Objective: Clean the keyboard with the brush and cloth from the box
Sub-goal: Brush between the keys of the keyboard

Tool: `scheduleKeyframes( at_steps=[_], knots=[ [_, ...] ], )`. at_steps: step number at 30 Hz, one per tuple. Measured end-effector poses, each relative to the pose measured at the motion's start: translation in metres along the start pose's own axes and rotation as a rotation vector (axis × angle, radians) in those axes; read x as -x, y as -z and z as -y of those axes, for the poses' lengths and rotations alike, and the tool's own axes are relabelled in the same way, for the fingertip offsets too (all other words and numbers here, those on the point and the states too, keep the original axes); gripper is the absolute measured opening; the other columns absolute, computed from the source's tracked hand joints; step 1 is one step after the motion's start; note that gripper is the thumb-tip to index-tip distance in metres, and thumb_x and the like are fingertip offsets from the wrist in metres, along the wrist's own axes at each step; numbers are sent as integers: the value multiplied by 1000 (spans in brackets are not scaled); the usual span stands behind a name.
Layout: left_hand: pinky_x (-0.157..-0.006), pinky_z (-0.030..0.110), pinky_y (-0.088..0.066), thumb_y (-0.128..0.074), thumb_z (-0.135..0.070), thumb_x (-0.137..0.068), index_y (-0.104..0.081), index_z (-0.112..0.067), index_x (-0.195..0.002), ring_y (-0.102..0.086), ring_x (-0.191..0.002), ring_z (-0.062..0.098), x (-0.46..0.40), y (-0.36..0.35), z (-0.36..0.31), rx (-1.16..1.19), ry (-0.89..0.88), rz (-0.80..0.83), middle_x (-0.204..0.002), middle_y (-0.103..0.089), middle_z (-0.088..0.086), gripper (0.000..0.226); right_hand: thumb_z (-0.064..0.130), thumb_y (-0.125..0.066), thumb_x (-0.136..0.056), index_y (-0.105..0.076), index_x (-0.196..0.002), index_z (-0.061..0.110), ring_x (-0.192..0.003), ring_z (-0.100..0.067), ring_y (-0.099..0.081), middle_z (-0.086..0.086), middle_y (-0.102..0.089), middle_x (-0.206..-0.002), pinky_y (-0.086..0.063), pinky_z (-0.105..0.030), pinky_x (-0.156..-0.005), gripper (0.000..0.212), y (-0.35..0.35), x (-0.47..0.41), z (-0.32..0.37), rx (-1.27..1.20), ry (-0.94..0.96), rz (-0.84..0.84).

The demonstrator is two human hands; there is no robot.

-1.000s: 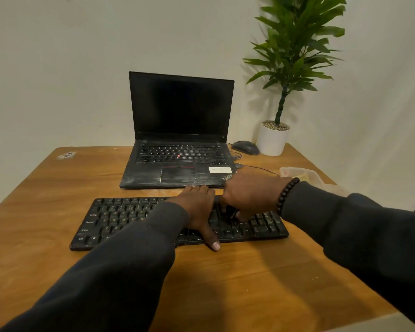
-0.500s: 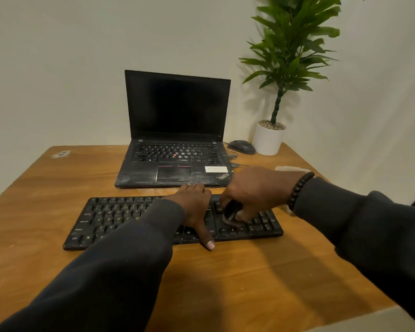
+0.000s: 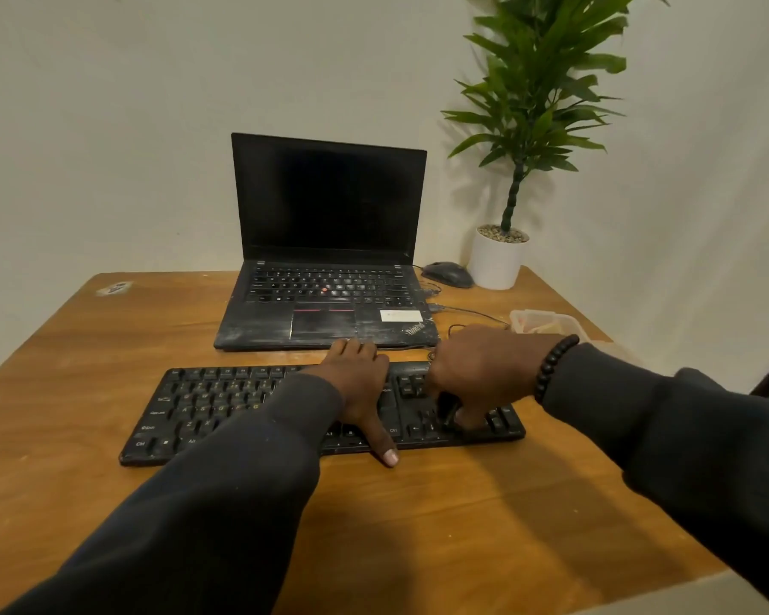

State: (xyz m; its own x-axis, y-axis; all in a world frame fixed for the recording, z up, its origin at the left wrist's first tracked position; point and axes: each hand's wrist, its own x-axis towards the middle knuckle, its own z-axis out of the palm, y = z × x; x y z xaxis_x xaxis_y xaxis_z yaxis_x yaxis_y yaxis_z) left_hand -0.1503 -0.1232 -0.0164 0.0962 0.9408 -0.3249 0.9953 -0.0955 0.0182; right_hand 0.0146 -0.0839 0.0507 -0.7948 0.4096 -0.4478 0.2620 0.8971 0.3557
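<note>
A black keyboard (image 3: 223, 406) lies across the wooden table (image 3: 107, 348) in front of me. My left hand (image 3: 360, 388) rests flat on the keyboard's middle, fingers straight, thumb over the front edge. My right hand (image 3: 476, 375) is over the keyboard's right end, fingers curled round a small dark thing, seemingly the brush (image 3: 447, 408), which touches the keys. A clear plastic box (image 3: 547, 324) with something yellow inside sits at the table's right edge, behind my right wrist.
An open black laptop (image 3: 329, 259) stands behind the keyboard, with a dark mouse (image 3: 447, 273) and a white potted plant (image 3: 498, 259) at the back right. A thin cable (image 3: 471, 310) runs from the laptop's right side. Bare tabletop lies to the left and front.
My right hand has slid rightward and toward me along the keyboard's right end with the dark thing in it. My left hand has stayed flat on the keys.
</note>
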Motion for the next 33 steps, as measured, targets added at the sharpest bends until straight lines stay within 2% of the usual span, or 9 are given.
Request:
scheduleKeyframes(
  at_steps=[5,8,11,17,20,22,25,30,33],
  knots=[
    [-120,51,-18,-80,-76,-52,-25,-15,-152,-19,-143,33,-1,-1,1,-21,-4,-8,-155,-26,9,130,41,-62,-89,-58,-121,24,-89,-10,-56,6,-61,-98,-48,-22,-68,37,2,3,-10,-60,12,-120],
    [-120,49,-19,-80,-76,-52,-26,-13,-152,-22,-141,33,1,-1,-1,-33,-10,-24,-154,-28,9,130,41,-63,-88,-58,-122,23,-94,-12,-56,4,-62,-103,-51,-24,-73,39,-6,0,-10,-76,11,-62],
    [-118,47,-22,-81,-74,-51,-29,-14,-150,-24,-138,30,2,-2,1,12,-13,-35,-150,-30,7,128,42,-63,-88,-60,-120,27,-88,-7,-54,8,-63,-100,-46,-18,-67,36,-1,-1,-15,-177,43,-93],
    [-120,50,-19,-83,-74,-50,-28,-15,-150,-19,-142,32,1,-1,1,19,-13,-18,-153,-27,7,129,39,-63,-89,-57,-120,24,-89,-14,-60,1,-65,-99,-53,-27,-74,36,4,-32,-18,92,46,-170],
    [-121,53,-17,-83,-74,-49,-24,-15,-152,-14,-145,33,1,-1,1,13,-7,-5,-157,-22,6,132,40,-63,-88,-59,-116,22,-84,-13,-59,3,-63,-94,-46,-21,-62,34,9,-42,-31,107,-38,-266],
    [-122,52,-15,-83,-73,-50,-21,-17,-155,-13,-145,32,0,-1,1,33,-9,-1,-157,-22,5,134,43,-62,-87,-60,-115,24,-79,-8,-54,9,-59,-87,-38,-17,-58,33,12,-42,-29,-73,22,-208],
    [-121,50,-14,-83,-72,-51,-19,-20,-156,-13,-145,31,0,-1,2,57,-20,0,-155,-22,3,133,45,-64,-86,-61,-112,22,-77,-8,-55,10,-59,-84,-43,-17,-60,35,9,-43,-17,-129,135,-113],
    [-121,54,-16,-81,-74,-52,-18,-15,-154,-13,-145,33,-2,-1,3,12,-13,8,-157,-19,6,134,42,-64,-87,-62,-113,20,-78,-12,-54,3,-61,-90,-37,-19,-52,34,9,-56,-46,106,-90,-160],
    [-122,53,-14,-80,-76,-53,-18,-13,-155,-13,-145,33,-3,-2,4,-8,-26,2,-158,-19,7,135,47,-62,-85,-63,-104,23,-78,-12,-56,6,-61,-83,-39,-21,-55,31,2,-64,-51,-177,-78,-243]
  ],
)
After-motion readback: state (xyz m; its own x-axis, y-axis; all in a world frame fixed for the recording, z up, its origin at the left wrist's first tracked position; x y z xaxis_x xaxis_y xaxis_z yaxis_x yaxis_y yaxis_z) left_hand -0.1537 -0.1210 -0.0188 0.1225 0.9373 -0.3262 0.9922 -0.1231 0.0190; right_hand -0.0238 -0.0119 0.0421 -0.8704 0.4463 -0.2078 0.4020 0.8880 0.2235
